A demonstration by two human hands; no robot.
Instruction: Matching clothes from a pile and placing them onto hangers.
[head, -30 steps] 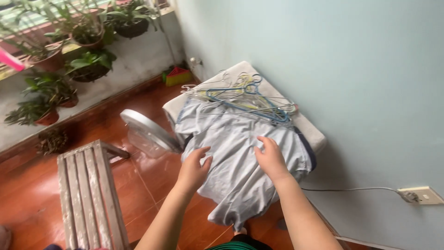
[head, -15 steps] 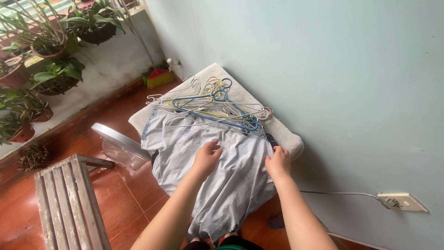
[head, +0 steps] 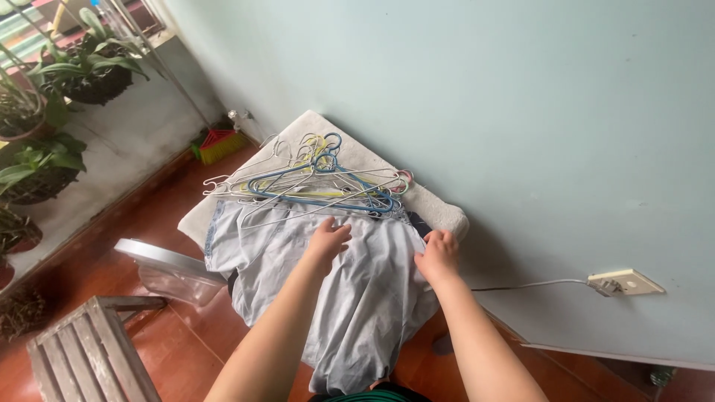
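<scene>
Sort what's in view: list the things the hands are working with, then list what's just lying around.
In hand:
left hand on the pale shirt
right hand at the shirt's edge
pile of hangers beside it
padded table underneath

Lying about:
potted plants
wooden stool
fan
wall socket

Both hands (head: 328, 242) press a pale shirt (head: 357, 290) below hangers (head: 313, 179).

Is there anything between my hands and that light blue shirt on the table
Nothing visible does. The left hand and the right hand both rest directly on the light blue shirt. The pile of hangers lies just beyond it, farther from you.
</scene>
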